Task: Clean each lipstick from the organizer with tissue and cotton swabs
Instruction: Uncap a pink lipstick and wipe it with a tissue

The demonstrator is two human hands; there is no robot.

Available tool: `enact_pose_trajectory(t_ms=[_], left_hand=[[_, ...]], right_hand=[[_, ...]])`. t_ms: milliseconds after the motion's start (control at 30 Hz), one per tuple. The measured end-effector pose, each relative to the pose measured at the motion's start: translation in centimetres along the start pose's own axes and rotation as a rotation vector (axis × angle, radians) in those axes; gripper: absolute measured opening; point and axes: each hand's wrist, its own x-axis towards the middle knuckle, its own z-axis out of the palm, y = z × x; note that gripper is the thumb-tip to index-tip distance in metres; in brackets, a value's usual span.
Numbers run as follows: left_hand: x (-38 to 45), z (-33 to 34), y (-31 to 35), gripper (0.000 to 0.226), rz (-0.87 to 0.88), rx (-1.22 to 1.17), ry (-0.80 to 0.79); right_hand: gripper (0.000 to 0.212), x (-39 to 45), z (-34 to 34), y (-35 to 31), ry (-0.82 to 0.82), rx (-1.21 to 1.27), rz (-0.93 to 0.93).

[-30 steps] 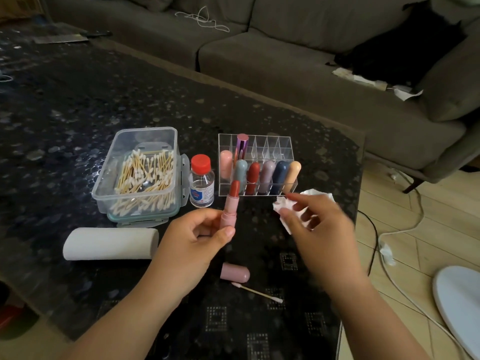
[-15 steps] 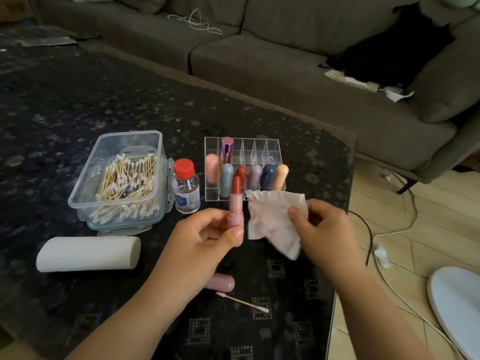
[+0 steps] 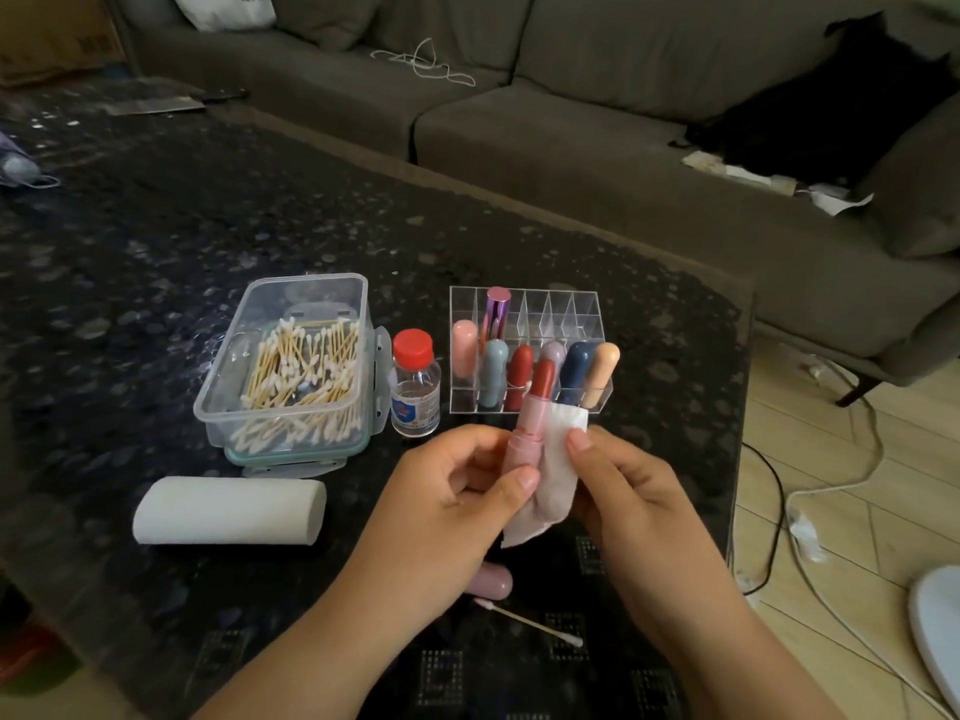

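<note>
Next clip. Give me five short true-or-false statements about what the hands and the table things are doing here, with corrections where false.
1. The left hand holds an uncapped pink lipstick. True.
2. The right hand holds a cotton swab. False: it presses a tissue against the lipstick; one swab lies on the table.
3. The small bottle has a red cap on. True.
4. The swab box is closed. False: it stands open, no lid on.
5. The organizer is full. False: several back compartments are vacant.
</note>
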Motion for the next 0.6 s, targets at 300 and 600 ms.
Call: enact_pose_trajectory(t_ms=[300,600], left_hand=[[0.09,0.13,-0.1,0.013,0.008,0.009,0.006],[-0.19,0.7,0.14,0.013,0.047,0.041,-0.002]], right_hand=[[0.042,0.28,0.17,-0.53,0.001,0.37,0.118],[0.035,0.36,0.04,-0.25,-0.036,0.262,0.068]])
